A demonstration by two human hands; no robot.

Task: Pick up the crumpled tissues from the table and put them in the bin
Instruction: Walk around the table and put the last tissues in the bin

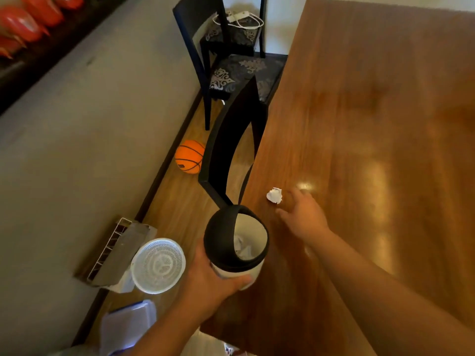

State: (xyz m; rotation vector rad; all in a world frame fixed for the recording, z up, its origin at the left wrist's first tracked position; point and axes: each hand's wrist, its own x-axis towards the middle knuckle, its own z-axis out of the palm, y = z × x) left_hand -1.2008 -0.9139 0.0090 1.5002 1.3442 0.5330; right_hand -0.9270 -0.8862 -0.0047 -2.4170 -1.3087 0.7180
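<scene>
At the lower centre of the frame the left hand (218,276) wraps its fingers around the white body of a small bin (236,246), gripping it firmly just below the black rim. The bin is held at the near left edge of the wooden table (359,150), its mouth tipped towards the tabletop, probably so that a tissue has only a short way to travel. White crumpled tissues (241,249) already lie inside it.

Just beyond, right of centre, the right hand (303,211) stretches over the table, fingers spread loosely apart and holding nothing. The fingertips are near one crumpled tissue (274,195) on the wood but not yet touching it. This is the only tissue visible on the table, so the task looks close to finished.

At lower left, on the floor, stand a white perforated basket (158,264) and a clear plastic container (128,322). Further up, an orange basketball (189,159) rests beside a dark chair (231,155) pushed against the table edge. A second chair (226,34) at the top carries a white power strip (237,16).
</scene>
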